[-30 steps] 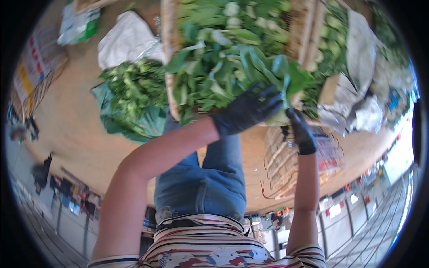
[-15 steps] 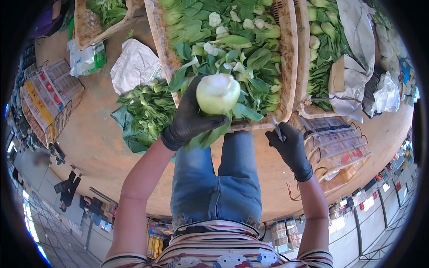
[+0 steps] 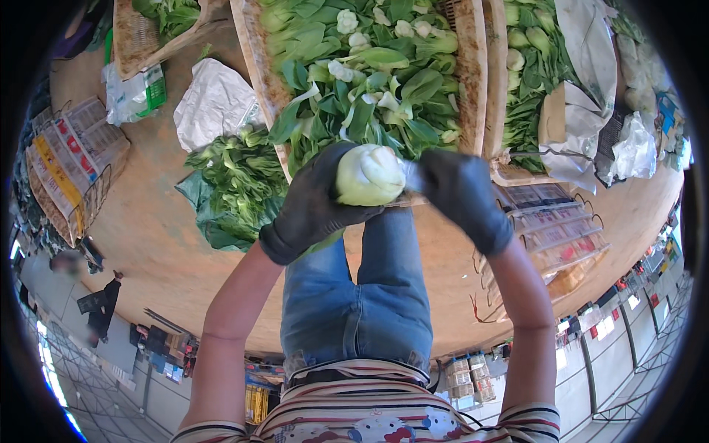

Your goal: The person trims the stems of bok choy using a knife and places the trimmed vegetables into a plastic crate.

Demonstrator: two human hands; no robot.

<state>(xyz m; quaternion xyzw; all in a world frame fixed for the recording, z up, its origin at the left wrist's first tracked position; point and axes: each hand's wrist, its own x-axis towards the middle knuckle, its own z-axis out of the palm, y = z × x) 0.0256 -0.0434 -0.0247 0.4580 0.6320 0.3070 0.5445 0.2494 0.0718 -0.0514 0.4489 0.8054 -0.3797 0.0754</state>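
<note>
My left hand (image 3: 303, 203), in a black glove, is wrapped round a head of bok choy (image 3: 368, 176). Its pale cut base faces up toward me, and part of its leaves hangs below the hand. In my gloved right hand (image 3: 467, 198) is a small knife (image 3: 412, 177), its blade smeared by motion at the right side of the base. Whether the blade touches the stalk I cannot tell. Just beyond both hands stands a crate (image 3: 474, 88) full of bok choy, with several pale cut-off pieces lying on the leaves.
Left of the crate, loose greens (image 3: 235, 181) lie on a green bag beside a white sack (image 3: 214, 103). A second crate of bok choy (image 3: 526, 96) stands to the right. A wire-handled plastic basket (image 3: 554, 229) is near my right arm, another basket (image 3: 77, 166) at far left.
My right hand has moved up and left, bringing the knife from beside the crate to the bok choy. The left hand has shifted slightly, and the bok choy's base has turned to the right.
</note>
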